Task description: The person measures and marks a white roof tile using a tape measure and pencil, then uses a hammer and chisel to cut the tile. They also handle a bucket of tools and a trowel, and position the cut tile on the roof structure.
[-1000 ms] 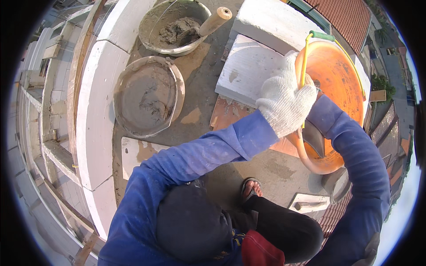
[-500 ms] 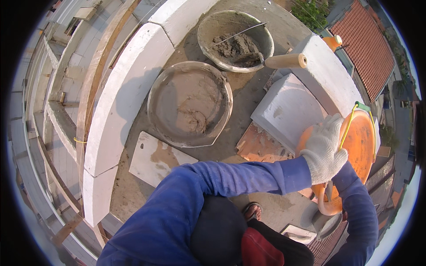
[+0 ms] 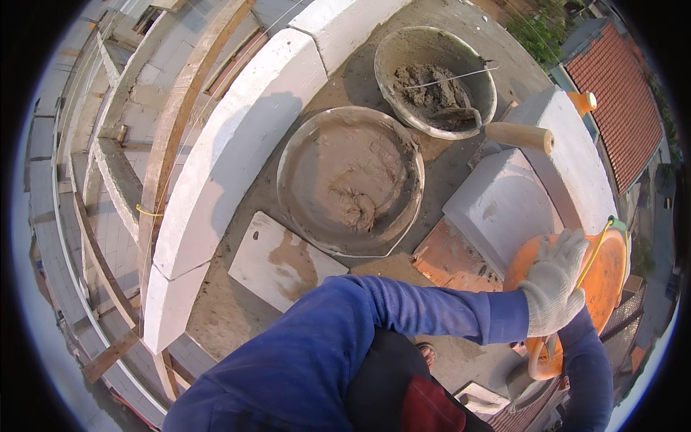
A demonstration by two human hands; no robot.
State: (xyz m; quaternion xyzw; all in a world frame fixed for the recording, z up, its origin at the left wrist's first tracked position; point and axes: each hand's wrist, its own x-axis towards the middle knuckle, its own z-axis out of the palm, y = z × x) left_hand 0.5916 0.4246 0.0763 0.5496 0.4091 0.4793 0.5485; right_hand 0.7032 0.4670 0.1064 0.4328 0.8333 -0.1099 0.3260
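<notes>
Toward four o'clock, the gloved left hand (image 3: 553, 286) lies, fingers nearly straight, against an orange bucket (image 3: 607, 275); the right hand is hidden, its grip untellable. Grey floor (image 3: 515, 59) around; red-tiled roof (image 3: 610, 101) at two.

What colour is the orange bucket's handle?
The handle is yellow, its grip green, clearest in head view.

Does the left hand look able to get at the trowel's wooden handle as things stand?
Probably yes: the wooden handle juts past the rim of the grey bucket, uncovered, with just a white block between it and the left hand. That hand would first have to leave the orange bucket.
</notes>
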